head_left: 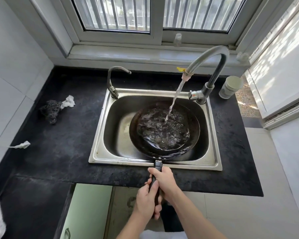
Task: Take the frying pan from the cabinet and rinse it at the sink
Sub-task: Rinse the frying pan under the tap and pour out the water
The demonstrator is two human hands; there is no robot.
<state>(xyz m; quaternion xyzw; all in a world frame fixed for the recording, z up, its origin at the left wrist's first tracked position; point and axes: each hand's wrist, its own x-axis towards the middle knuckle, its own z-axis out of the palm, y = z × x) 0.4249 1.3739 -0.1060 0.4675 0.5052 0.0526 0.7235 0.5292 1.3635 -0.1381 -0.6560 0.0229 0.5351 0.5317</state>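
A dark scrubber (50,110) lay on the black counter (62,152) at far left. The left hand (146,200) gripped the lower end of the frying pan's handle; the right hand (164,178) clasped it just above, nearer the pan. The frying pan (164,130) sat beyond both hands inside the steel sink (102,135), holding water. At right, the faucet (209,66) poured a stream into it.

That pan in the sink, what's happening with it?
A person is rinsing the frying pan over the sink. Both hands grip its handle: the left hand nearer the body, the right hand closer to the pan. Water from the tall faucet is pouring in and pooling inside.
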